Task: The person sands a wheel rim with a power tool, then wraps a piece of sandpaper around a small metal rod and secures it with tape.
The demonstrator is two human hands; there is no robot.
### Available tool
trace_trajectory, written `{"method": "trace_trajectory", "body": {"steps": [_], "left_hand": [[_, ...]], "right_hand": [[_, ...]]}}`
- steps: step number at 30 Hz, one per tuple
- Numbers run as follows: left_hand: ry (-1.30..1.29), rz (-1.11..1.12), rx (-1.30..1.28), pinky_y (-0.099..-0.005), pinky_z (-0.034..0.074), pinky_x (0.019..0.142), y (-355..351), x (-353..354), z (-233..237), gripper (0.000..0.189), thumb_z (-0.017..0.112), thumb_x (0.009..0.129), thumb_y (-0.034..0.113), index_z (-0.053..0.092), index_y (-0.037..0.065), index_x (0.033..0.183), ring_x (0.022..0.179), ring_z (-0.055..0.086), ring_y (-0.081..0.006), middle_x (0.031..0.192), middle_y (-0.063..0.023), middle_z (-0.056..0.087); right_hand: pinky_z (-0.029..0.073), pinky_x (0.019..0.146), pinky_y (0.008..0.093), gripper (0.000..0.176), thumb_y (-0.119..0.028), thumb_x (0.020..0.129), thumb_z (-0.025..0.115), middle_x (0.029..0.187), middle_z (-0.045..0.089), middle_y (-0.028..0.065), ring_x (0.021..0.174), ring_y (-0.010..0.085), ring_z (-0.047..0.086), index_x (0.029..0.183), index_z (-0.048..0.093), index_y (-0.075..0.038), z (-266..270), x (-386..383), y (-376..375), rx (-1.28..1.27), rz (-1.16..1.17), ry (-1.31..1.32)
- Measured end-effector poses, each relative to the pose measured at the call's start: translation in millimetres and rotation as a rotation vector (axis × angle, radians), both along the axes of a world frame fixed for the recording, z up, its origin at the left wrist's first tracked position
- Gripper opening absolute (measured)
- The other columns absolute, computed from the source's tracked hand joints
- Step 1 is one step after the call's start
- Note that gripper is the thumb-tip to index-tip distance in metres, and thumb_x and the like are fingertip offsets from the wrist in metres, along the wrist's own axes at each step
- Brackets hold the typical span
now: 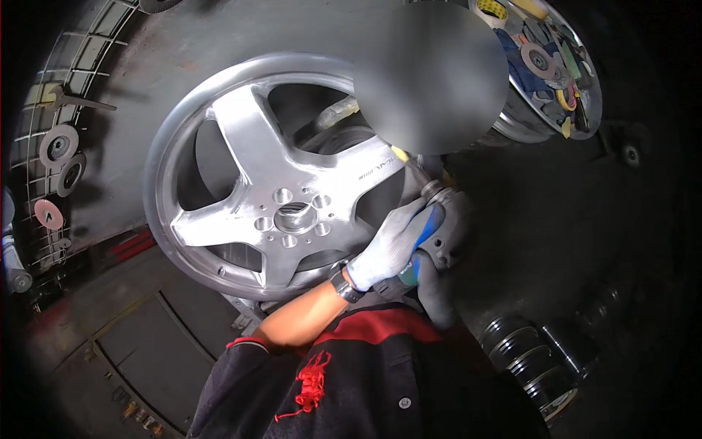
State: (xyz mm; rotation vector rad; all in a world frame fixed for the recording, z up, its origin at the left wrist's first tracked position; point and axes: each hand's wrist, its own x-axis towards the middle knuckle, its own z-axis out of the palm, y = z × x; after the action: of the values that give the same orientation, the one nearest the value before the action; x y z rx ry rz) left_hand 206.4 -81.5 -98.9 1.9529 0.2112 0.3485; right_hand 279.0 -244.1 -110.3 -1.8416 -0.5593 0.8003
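Note:
My left hand (pixel 391 245), in a white glove with blue-coated fingers and a black watch at the wrist, is closed around a dark power tool (pixel 446 241). The tool has a metal collar (pixel 436 192) and a narrow front end with a yellow tip (pixel 399 153), which overlaps a spoke of the wheel. That silver alloy wheel (pixel 274 172) lies face up, its bare metal shiny, with dark lettering on the spoke beside the tool. Below the tool, a dark grey rounded shape (pixel 436 296) lies in shadow; I cannot tell whether it is my right hand.
At the upper right, another rim (pixel 594 102) holds abrasive discs (pixel 539 60), tape (pixel 491 10) and tools. A wire rack (pixel 73 69) with discs and a hammer-like tool stands left. Shiny cylindrical parts (pixel 523 358) stand lower right. A blurred circle hides the upper middle.

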Motion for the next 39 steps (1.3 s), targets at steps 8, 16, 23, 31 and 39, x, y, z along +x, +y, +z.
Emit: {"method": "trace_trajectory", "body": {"steps": [8,16,23,31,39], "left_hand": [[-0.225,0.297,0.119,-0.0453,0.051,0.094,-8.0,-26.5,11.6,0.045,0.053,0.105,0.026,0.055,-0.008,0.134,0.112,0.064,-0.0443,0.13,-0.0289,0.061],[0.118,0.195,-0.74,-0.0343,0.035,0.119,2.9,-13.4,86.4,0.06,0.054,0.103,0.014,0.036,-0.001,0.157,0.143,0.048,-0.0246,0.145,-0.0194,0.055],[0.301,-0.315,-1.045,-0.0353,0.053,0.095,-24.9,-44.1,71.3,0.069,0.074,0.096,0.016,0.039,0.001,0.154,0.106,0.064,-0.0193,0.122,-0.0084,0.066],[0.423,0.085,-0.026,-0.0505,0.058,0.091,-56.5,-17.4,108.3,0.082,0.08,0.083,0.045,0.048,0.004,0.146,0.104,0.072,-0.0455,0.115,-0.0286,0.071],[-0.027,-0.03,0.127,-0.0479,0.057,0.093,-90.3,-13.3,70.4,0.088,0.08,0.086,0.038,0.04,0.001,0.154,0.11,0.069,-0.0403,0.123,-0.0249,0.065]], "right_hand": [[0.044,0.113,0.0423,0.087,-0.012,0.076,0.086,0.144,0.052,0.0163,0.133,0.0279,0.054,0.15,0.041,-0.004,35.0,-10.2,35.1,0.379,0.018,-0.113],[0.05,0.105,0.0413,0.066,-0.023,0.089,0.078,0.133,0.058,0.0172,0.123,0.0284,0.059,0.144,0.048,-0.001,-15.6,37.1,34.8,0.18,-0.079,-0.231],[0.06,0.088,0.0435,0.058,-0.03,0.096,0.072,0.12,0.065,0.0183,0.103,0.0304,0.07,0.141,0.049,-0.002,109.9,38.7,31.3,0.79,-0.006,0.556],[0.062,0.085,0.0429,0.039,-0.027,0.105,0.064,0.113,0.069,0.0132,0.096,0.0258,0.072,0.136,0.054,-0.006,113.6,33.9,3.8,0.631,-0.394,0.443],[0.06,0.073,0.0392,0.02,-0.018,0.098,0.073,0.092,0.068,0.008,0.08,0.0222,0.07,0.112,0.064,-0.007,92.6,68.8,-30.3,0.663,-0.54,0.61]]}}
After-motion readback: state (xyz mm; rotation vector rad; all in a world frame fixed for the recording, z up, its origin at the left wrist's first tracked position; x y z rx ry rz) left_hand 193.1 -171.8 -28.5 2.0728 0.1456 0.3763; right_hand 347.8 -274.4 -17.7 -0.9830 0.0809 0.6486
